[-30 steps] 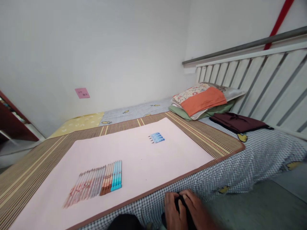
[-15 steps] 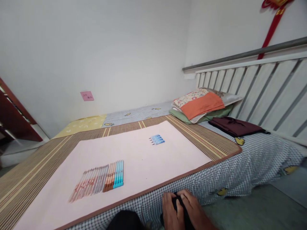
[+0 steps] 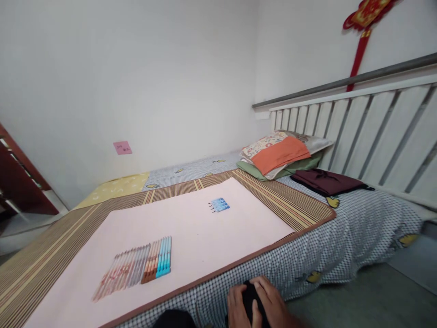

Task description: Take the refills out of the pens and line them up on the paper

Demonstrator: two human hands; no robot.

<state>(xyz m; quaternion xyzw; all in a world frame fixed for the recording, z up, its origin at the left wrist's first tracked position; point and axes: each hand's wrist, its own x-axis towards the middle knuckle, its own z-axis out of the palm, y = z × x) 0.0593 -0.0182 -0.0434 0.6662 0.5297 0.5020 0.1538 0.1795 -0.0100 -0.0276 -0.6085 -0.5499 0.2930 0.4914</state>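
Observation:
At the bottom edge, below the bed's front side, my left hand point(image 3: 238, 307) and my right hand point(image 3: 272, 303) are wrapped together round a small black object point(image 3: 251, 298) that I cannot identify. On the bed lies a pink sheet point(image 3: 191, 237). A row of several pens point(image 3: 136, 267), pink, orange and blue, rests on its near left part. A small group of blue pens point(image 3: 219, 205) lies farther back, right of centre. Both hands are well apart from the pens.
A striped bamboo mat point(image 3: 293, 200) lies under the pink sheet on a checked bedsheet point(image 3: 358, 223). Pillows point(image 3: 283, 152) and a folded maroon cloth point(image 3: 326, 181) sit by the slatted headboard point(image 3: 368, 132). A pink note point(image 3: 122, 147) sticks to the wall; a dark wooden rail point(image 3: 20, 182) stands left.
The view has tilted up and shifted slightly, showing more of the red wall ornament. My hands stay clasped on the black object at the bottom edge.

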